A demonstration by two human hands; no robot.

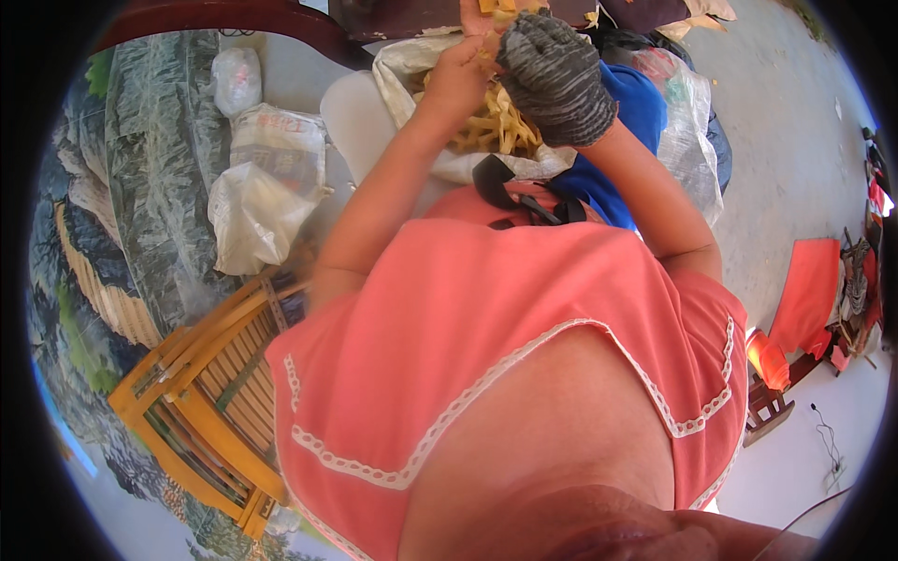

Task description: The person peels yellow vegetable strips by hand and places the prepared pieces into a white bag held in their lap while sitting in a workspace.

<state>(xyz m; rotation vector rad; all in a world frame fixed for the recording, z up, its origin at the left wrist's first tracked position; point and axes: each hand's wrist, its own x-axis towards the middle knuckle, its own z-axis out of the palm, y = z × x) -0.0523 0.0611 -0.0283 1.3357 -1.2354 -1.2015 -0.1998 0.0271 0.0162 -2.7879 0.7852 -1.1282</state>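
My left hand (459,73) is bare, its fingers drawn together near a small yellowish piece at the fingertips. Close to its right, my right hand (554,80) wears a grey knitted glove and is curled; what lies inside its fingers is hidden. More yellowish scraps show just beyond the glove, near the top edge. Beneath both hands, an open white woven sack (396,63) holds many curled yellowish strips (501,123). Whether either hand touches the strips in the sack cannot be told.
A white woven bag with printing (277,140) and a clear plastic bag (237,80) lie to the left. Below them stands a wooden slatted chair (231,393). Blue cloth (631,98) and a pale bulging sack (684,140) are at the right. Dark red furniture (238,17) crosses the top.
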